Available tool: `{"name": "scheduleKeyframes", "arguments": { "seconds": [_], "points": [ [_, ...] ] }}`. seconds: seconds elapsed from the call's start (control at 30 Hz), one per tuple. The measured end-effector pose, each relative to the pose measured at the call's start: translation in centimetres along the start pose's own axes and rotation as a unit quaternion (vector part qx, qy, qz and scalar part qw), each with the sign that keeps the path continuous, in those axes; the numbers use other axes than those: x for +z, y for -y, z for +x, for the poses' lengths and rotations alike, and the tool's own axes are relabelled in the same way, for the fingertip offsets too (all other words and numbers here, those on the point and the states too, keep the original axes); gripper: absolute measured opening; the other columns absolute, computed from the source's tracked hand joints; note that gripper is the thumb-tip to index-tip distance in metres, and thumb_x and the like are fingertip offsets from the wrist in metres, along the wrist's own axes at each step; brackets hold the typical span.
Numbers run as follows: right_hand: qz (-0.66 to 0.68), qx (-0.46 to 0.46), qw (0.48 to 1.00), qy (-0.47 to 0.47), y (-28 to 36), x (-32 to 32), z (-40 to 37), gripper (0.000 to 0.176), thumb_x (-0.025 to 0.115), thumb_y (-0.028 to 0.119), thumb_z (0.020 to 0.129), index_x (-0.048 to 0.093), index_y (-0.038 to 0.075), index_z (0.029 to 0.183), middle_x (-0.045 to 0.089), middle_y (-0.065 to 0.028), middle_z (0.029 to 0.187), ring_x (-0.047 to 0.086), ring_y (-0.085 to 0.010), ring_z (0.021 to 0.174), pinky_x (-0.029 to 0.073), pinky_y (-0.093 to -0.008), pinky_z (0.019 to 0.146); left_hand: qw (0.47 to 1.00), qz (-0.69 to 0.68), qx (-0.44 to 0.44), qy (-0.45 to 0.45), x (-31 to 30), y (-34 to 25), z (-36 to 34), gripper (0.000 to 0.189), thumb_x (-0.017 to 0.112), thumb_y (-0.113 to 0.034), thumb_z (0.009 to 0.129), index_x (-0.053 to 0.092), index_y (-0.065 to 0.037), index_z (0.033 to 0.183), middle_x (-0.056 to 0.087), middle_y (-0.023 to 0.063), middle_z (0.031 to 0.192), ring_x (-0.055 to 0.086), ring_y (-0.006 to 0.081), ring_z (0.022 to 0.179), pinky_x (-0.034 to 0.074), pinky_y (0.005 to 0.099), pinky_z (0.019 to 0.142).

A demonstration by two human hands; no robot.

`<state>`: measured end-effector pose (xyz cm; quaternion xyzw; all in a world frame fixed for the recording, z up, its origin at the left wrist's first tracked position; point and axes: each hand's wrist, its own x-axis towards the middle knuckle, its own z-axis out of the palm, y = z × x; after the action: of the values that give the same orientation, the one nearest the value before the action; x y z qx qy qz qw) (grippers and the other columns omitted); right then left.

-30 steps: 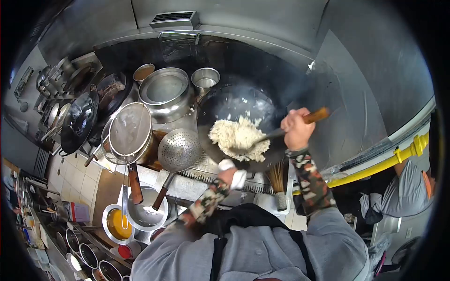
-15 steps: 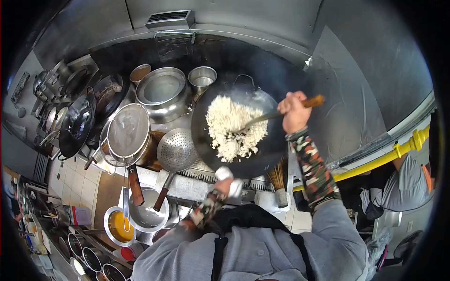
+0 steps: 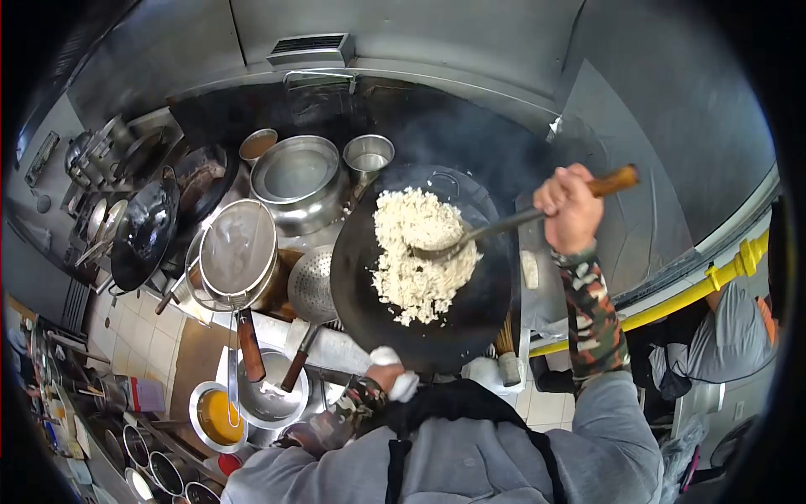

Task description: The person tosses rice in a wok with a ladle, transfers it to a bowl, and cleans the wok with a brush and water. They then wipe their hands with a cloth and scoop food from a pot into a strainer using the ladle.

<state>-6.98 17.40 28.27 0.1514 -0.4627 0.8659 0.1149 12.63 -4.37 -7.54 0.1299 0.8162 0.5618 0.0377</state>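
Rice (image 3: 411, 281) in the wok (image 3: 354, 294)
Right hand (image 3: 573, 212), right of the wok, grips a ladle (image 3: 504, 225) — left hand (image 3: 387, 375), at the wok's near rim, clutches white cloth (image 3: 405, 387).

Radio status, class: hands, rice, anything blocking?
Right hand gripping ladle. Left hand with white cloth at edge of wok. Rice in wok, ladle in it. No obstruction evident.

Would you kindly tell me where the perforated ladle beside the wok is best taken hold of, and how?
I'd grip the perforated ladle around its wooden handle, probably coming from the cook's side: the handle is slim and points back that way, while the broad bowl faces away, its edge partly covered by the wok in this view.
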Motion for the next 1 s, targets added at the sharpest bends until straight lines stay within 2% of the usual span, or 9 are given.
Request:
{"name": "scheduleKeyframes", "arguments": {
  "seconds": [0.27,0.33,0.37,0.5,0.73,0.8,0.83,0.87,1.0],
  "points": [
    [-0.053,-0.071,0.995,-0.038,-7.5,-1.7,1.6,0.022,0.051,-0.002,0.081,0.041,0.007,0.065,0.039,-0.0023,0.049,0.04,-0.0139,0.039,0.036,-0.0303,0.04,0.968,0.224,-0.068,0.084,-0.7,-4.3,5.7,0.027,0.063,-0.012,0.075,0.057,-0.007,0.101,0.063,0.0148,0.092,0.062,0.033,0.085,0.049,0.0369,0.068],
    [-0.05,-0.116,0.992,-0.027,-2.8,0.1,4.3,0.019,0.051,0.001,0.081,0.044,0.006,0.064,0.041,-0.0035,0.049,0.039,-0.0142,0.036,0.037,-0.0298,0.038,0.927,0.258,0.253,-0.106,-1.7,-2.8,2.6,0.031,0.055,-0.017,0.079,0.06,-0.007,0.108,0.064,0.0155,0.098,0.059,0.0347,0.095,0.047,0.0387,0.082],
    [-0.078,-0.138,0.987,-0.022,0.1,1.5,4.9,0.021,0.051,0.003,0.081,0.042,0.007,0.063,0.04,-0.0027,0.049,0.039,-0.0141,0.037,0.037,-0.0305,0.039,0.927,0.254,0.254,-0.11,-1.6,-2.8,3.6,0.031,0.055,-0.017,0.079,0.06,-0.007,0.108,0.064,0.0155,0.098,0.059,0.0347,0.095,0.047,0.0387,0.082],
    [-0.074,-0.15,0.986,-0.027,6.0,5.4,6.0,0.027,0.052,0.01,0.084,0.039,0.011,0.061,0.033,0.0007,0.049,0.032,-0.0118,0.039,0.032,-0.0304,0.041,0.963,0.242,-0.112,0.041,-2.8,-3.0,11.0,0.021,0.054,-0.028,0.086,0.066,-0.011,0.091,0.066,0.0154,0.085,0.064,0.0344,0.077,0.049,0.0442,0.068],
    [-0.131,-0.166,0.976,-0.05,-11.0,-2.2,4.5,0.021,0.053,0.009,0.086,0.044,0.006,0.068,0.036,-0.0012,0.046,0.035,-0.0131,0.033,0.036,-0.0307,0.036,0.962,0.248,-0.104,0.041,-1.5,0.9,15.8,0.025,0.048,-0.026,0.087,0.063,-0.008,0.095,0.065,0.0174,0.091,0.063,0.0331,0.086,0.05,0.0433,0.071],
    [-0.147,-0.001,0.988,-0.052,-13.8,-2.3,5.8,0.021,0.056,0.008,0.084,0.043,0.01,0.069,0.034,0.0014,0.047,0.035,-0.0122,0.034,0.033,-0.0291,0.036,0.972,0.218,-0.086,-0.001,-1.7,0.2,15.3,0.022,0.052,-0.028,0.086,0.062,-0.01,0.094,0.067,0.0138,0.089,0.064,0.0321,0.086,0.051,0.0442,0.074],
    [-0.161,0.021,0.986,-0.038,-12.3,0.1,7.2,0.021,0.056,0.008,0.084,0.042,0.011,0.069,0.033,0.0021,0.047,0.034,-0.0115,0.034,0.032,-0.0288,0.036,0.933,-0.227,-0.279,-0.014,-2.9,-2.5,14.4,0.021,0.053,-0.027,0.085,0.061,-0.011,0.097,0.067,0.012,0.09,0.065,0.0314,0.086,0.051,0.0466,0.076],
    [-0.173,0.043,0.983,-0.031,-10.7,1.9,7.8,0.022,0.056,0.009,0.085,0.042,0.012,0.068,0.032,0.0028,0.046,0.033,-0.0109,0.034,0.031,-0.0284,0.035,0.674,-0.613,-0.411,-0.024,-3.7,-4.4,13.6,0.021,0.055,-0.026,0.085,0.059,-0.011,0.099,0.067,0.0102,0.09,0.065,0.0307,0.087,0.052,0.0491,0.078],
    [-0.102,-0.082,0.991,-0.023,-10.7,1.0,6.4,0.027,0.056,0.007,0.085,0.039,0.01,0.064,0.032,0.0026,0.046,0.033,-0.0094,0.034,0.029,-0.0276,0.034,0.658,-0.669,-0.346,-0.015,-3.0,-2.8,13.2,0.03,0.055,-0.019,0.082,0.05,-0.006,0.108,0.066,0.0122,0.094,0.066,0.0294,0.086,0.055,0.047,0.074]
  ]
}}
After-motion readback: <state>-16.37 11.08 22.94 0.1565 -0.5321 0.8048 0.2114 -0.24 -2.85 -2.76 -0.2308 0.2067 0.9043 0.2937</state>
